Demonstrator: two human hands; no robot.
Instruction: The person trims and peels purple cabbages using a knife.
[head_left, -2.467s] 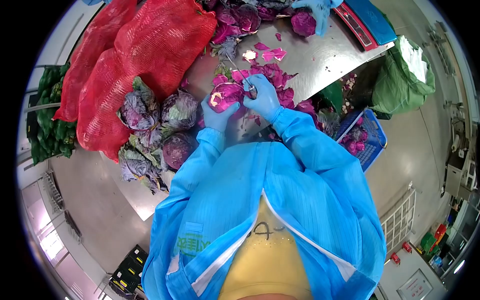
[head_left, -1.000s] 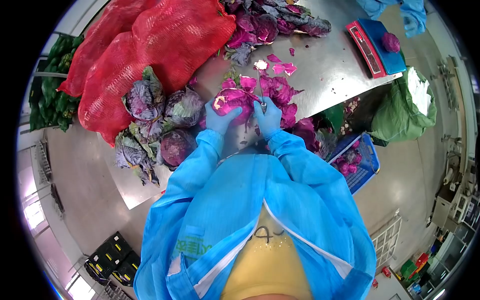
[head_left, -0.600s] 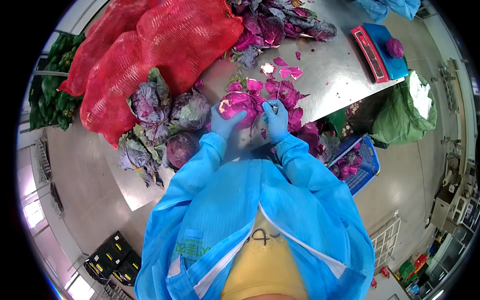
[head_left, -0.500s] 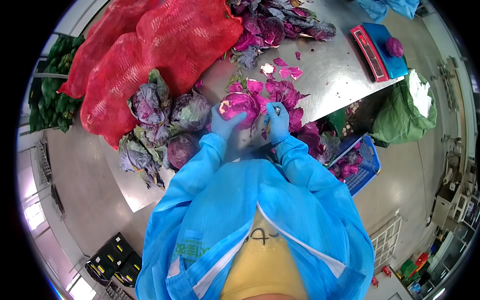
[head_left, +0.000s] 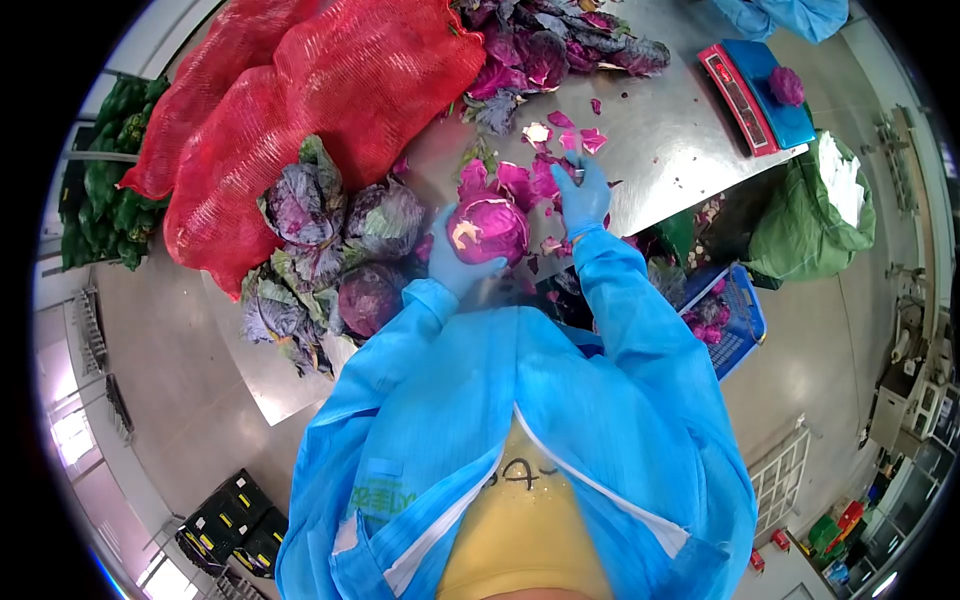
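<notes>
My left hand [head_left: 457, 258] in a blue glove is wrapped round the lower left side of a trimmed red cabbage [head_left: 492, 230], its pale cut stem facing left. My right hand [head_left: 586, 196], also gloved, is just to the right of the cabbage and apart from it. Its fingers are bent round a small dark and silvery object [head_left: 578, 176] too small to name. Torn purple cabbage leaves [head_left: 515, 183] lie beyond the cabbage and by the right fingers. Untrimmed red cabbages [head_left: 382, 222] with outer leaves sit left of my left hand.
Red mesh sacks [head_left: 330, 90] lie on the metal table [head_left: 655, 190] at left. Leafy cabbage trimmings [head_left: 540, 60] are piled at the back. A scale [head_left: 765, 98] bears one small cabbage. A blue crate [head_left: 742, 318] and green sack [head_left: 815, 225] stand at right.
My right hand has moved away from the cabbage, up and to the right. The cabbage has turned in my left hand and come slightly nearer. Several loose leaves right of it are gone.
</notes>
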